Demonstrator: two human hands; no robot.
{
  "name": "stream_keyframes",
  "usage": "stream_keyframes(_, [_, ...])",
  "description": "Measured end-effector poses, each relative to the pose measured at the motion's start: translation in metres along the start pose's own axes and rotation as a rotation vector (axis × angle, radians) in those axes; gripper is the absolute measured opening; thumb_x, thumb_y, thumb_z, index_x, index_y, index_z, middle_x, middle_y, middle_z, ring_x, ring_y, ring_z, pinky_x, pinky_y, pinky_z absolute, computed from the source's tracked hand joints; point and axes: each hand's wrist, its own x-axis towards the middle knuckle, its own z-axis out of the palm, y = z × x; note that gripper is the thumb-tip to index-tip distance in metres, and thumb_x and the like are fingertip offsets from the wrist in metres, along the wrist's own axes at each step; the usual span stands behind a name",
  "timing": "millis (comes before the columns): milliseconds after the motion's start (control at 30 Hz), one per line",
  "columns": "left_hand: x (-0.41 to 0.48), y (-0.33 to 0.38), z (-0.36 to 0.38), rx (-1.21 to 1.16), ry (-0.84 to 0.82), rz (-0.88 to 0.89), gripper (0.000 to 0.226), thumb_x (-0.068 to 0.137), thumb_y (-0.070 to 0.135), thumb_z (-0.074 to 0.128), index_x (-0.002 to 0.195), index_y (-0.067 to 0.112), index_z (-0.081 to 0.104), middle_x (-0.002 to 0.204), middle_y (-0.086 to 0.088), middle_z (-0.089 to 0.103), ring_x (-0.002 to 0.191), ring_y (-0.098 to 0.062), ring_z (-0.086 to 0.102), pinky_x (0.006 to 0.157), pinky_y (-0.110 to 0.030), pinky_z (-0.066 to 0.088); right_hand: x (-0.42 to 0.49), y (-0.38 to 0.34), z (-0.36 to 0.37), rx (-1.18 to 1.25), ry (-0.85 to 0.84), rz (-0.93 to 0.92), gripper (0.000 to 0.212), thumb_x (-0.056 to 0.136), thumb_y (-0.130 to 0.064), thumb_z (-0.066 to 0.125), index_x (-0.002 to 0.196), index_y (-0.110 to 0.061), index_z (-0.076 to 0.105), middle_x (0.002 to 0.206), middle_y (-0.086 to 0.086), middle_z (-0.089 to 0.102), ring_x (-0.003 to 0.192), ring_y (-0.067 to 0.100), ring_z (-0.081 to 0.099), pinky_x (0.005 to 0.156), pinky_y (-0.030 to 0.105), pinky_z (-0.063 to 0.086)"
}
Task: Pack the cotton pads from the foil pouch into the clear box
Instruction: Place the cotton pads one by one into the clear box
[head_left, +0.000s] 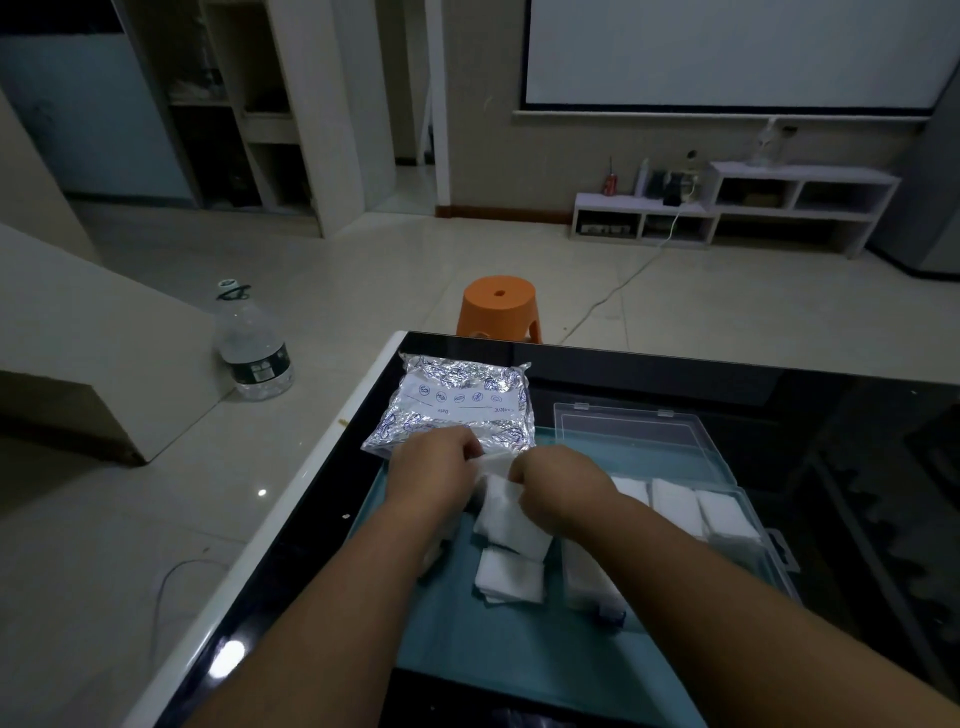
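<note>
Black glass table (779, 405), glossy, white-edged on its left side, fills the lower frame. Pale tiled floor (363, 270) beyond it. Teal mat (467, 639) lies flat on the table under the work area. Clear box (763, 543) sits on the right part of the mat, its lid (639, 431) thrown open and lying back toward the far side. Orange stool (498, 306) stands on the floor just past the table's far edge. Foil pouch (457, 400) lies flat at the mat's far left corner, printed label up, mouth toward the person, just left of the lid. Water bottle (254, 353), large and clear, stands on the floor, well apart to the left. Both forearms reach in from the near edge. Left hand (431, 467) sits at the pouch mouth, fingers curled, pinching white cotton pads (498, 462). Right hand (561, 483) is just beside it, fingers curled and gripping the same white bunch from the other side. Whether the bunch is fully out of the pouch cannot be told; the hands hide the opening. Packed pads (675, 506) stand in a row inside the box, right of the right wrist. Two loose stacks (511, 519) lie on the mat between the forearms, one overlapping the other, left of the box.
</note>
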Motion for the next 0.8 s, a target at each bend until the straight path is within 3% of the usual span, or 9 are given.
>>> stream_keyframes(200, [0.001, -0.002, -0.006, 0.002, -0.002, 0.002, 0.019, 0.084, 0.019, 0.061, 0.098, 0.028, 0.069, 0.104, 0.006, 0.07, 0.1, -0.016, 0.062, 0.085, -0.029, 0.047, -0.002, 0.004, -0.001, -0.005, 0.001, -0.062, 0.028, 0.086, -0.019, 0.055, 0.111, -0.023, 0.068, 0.108, 0.006, 0.068, 0.097, 0.026, 0.061, 0.079, 0.031, 0.048])
stream_keyframes(333, [0.001, 0.0, -0.008, 0.001, -0.023, -0.01, 0.019, 0.084, 0.018, 0.061, 0.097, 0.029, 0.068, 0.104, 0.006, 0.07, 0.099, -0.017, 0.062, 0.087, -0.032, 0.048, -0.003, 0.003, 0.0, -0.026, -0.073, -0.107, 0.042, 0.085, -0.015, 0.06, 0.126, -0.026, 0.061, 0.122, 0.002, 0.065, 0.108, 0.022, 0.06, 0.09, 0.034, 0.051])
stream_keyframes(667, [0.003, 0.001, -0.016, -0.049, -0.028, -0.041, 0.02, 0.082, 0.016, 0.061, 0.096, 0.029, 0.068, 0.104, 0.007, 0.069, 0.1, -0.018, 0.062, 0.088, -0.033, 0.049, -0.006, -0.004, -0.004, 0.042, -0.039, -0.116, 0.046, 0.085, -0.023, 0.052, 0.13, -0.028, 0.058, 0.134, 0.002, 0.059, 0.119, 0.022, 0.054, 0.098, 0.038, 0.047])
stream_keyframes(800, [0.003, 0.001, -0.018, -0.059, -0.036, -0.05, 0.022, 0.081, 0.014, 0.061, 0.096, 0.029, 0.068, 0.103, 0.006, 0.067, 0.1, -0.019, 0.062, 0.088, -0.033, 0.049, -0.006, -0.006, -0.003, -0.036, -0.095, -0.137, 0.048, 0.087, -0.024, 0.057, 0.134, -0.03, 0.053, 0.13, 0.005, 0.059, 0.115, 0.026, 0.055, 0.093, 0.036, 0.048])
